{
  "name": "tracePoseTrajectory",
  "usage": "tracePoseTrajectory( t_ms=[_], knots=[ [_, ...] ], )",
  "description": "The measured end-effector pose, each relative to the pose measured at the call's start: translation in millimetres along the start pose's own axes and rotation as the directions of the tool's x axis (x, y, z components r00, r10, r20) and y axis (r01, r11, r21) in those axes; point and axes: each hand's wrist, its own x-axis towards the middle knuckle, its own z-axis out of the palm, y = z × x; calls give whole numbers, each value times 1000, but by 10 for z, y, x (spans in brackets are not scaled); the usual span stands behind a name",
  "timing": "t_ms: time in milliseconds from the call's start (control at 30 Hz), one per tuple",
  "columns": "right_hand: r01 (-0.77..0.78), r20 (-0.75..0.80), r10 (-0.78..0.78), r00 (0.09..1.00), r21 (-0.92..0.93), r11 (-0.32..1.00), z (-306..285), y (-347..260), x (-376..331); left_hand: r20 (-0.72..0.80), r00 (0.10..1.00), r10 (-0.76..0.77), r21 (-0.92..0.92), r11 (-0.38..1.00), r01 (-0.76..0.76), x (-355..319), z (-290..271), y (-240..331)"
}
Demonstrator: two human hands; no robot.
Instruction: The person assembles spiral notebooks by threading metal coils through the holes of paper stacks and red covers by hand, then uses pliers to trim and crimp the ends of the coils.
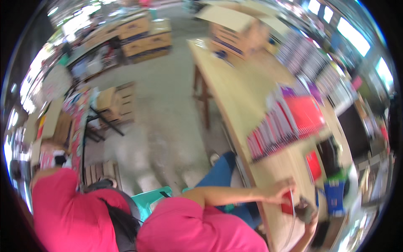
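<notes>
My left hand (pixel 282 191) reaches over the pale wooden table, its fingers closed on a thin red-covered book (pixel 288 203) tilted nearly on edge. Close beside it is my right hand (pixel 310 220), bent around a dark grey thing (pixel 303 209) too smeared to name. The right fingers are partly hidden. A long row of red books (pixel 275 126) leans together on the table, with a bright red cover (pixel 303 114) facing up at its end. Another red piece (pixel 313 165) lies near the far table edge.
The table (pixel 235 94) carries an open cardboard box (pixel 237 35) and stacked books (pixel 306 54). A blue container (pixel 334 197) stands right of my hands. A teal plastic stool (pixel 151 200) is below. Another person in a pink top (pixel 77 210) is at left, beside a cluttered table (pixel 77 126).
</notes>
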Motion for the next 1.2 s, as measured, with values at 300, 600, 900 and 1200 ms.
tracePoseTrajectory(
  t_ms=[300,600,900,1200],
  knots=[
    [100,218,-88,972,-45,994,166,-591,402,43,993,-114,-17,993,115,68,-91,-33],
    [121,66,-201,977,603,789,168,-690,275,72,941,-331,-444,834,328,56,-273,-67],
    [127,90,-158,983,279,952,304,-686,402,243,887,-393,-438,771,462,114,-356,-230],
    [83,117,-136,984,375,923,353,-690,590,295,857,-422,-541,666,514,114,-330,-293]
  ],
)
